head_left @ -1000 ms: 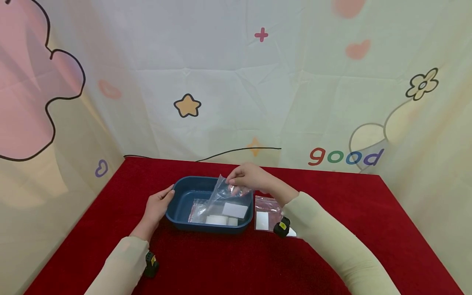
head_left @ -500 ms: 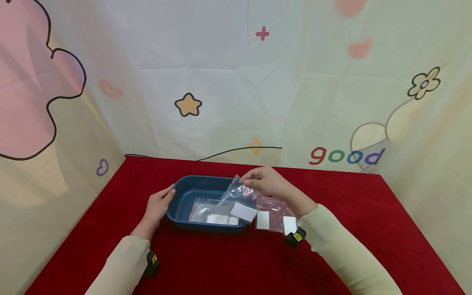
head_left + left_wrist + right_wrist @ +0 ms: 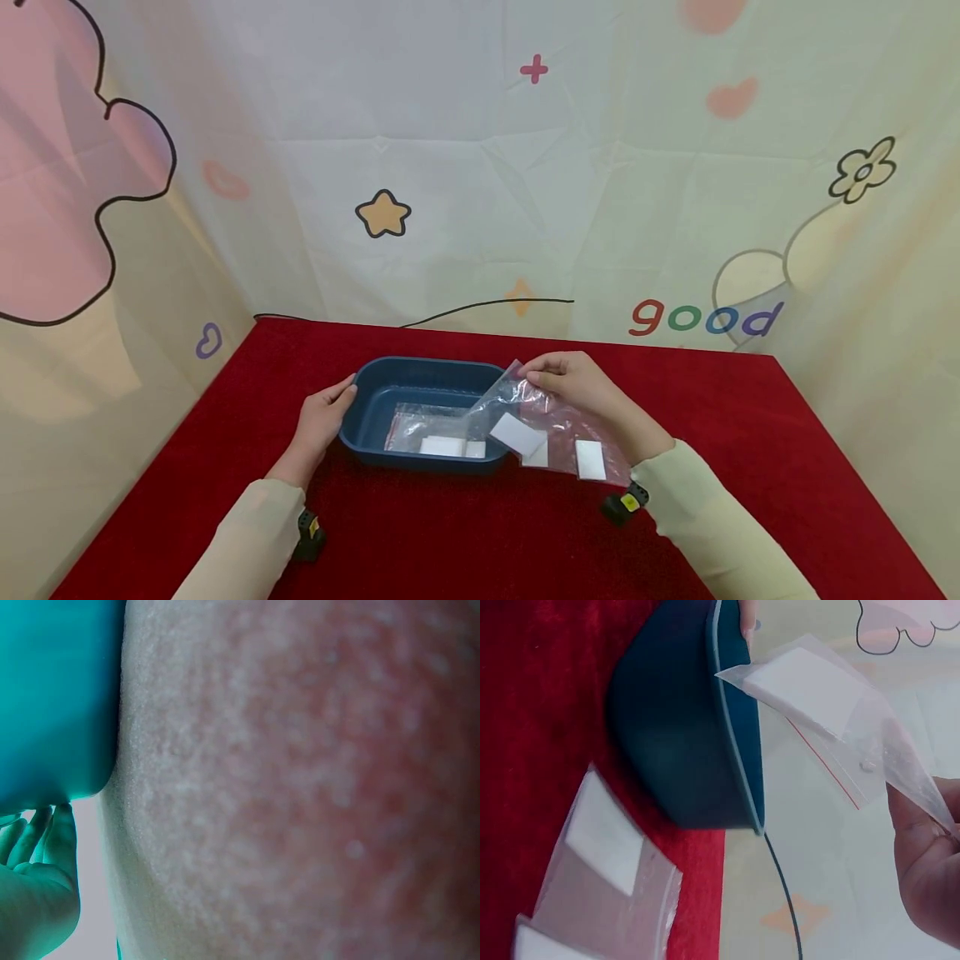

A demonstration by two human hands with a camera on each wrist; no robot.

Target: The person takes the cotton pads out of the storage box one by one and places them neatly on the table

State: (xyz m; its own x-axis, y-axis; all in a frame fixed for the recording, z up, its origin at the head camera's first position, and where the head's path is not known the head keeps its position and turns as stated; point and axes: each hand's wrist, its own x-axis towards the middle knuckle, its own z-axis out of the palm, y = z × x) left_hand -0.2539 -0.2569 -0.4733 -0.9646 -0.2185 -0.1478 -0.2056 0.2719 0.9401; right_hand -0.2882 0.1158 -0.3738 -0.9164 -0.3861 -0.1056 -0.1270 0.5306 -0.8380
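My left hand (image 3: pixel 318 421) grips the left end of a dark blue plastic basin (image 3: pixel 420 464), thumb at the rim. In the left wrist view the basin (image 3: pixel 56 697) shows beside part of a hand (image 3: pixel 41 889). Past the basin's right end, my right hand (image 3: pixel 581 383) pinches the upper corner of a clear zip bag (image 3: pixel 855 724). A flat white piece (image 3: pixel 517 433) hangs at the bag's lower end, over the table. Inside the basin lie more clear bags with white pieces (image 3: pixel 442 447); their exact number is hidden.
On the red cloth (image 3: pixel 465 533) right of the basin lie clear bags (image 3: pixel 592 889) with white pieces (image 3: pixel 590 460), partly behind the held bag. A printed curtain (image 3: pixel 465 167) stands behind the table and along its sides.
My right hand has carried the zip bag rightward from over the basin to beyond its right end, above the bags on the table. The left hand has stayed at the basin.
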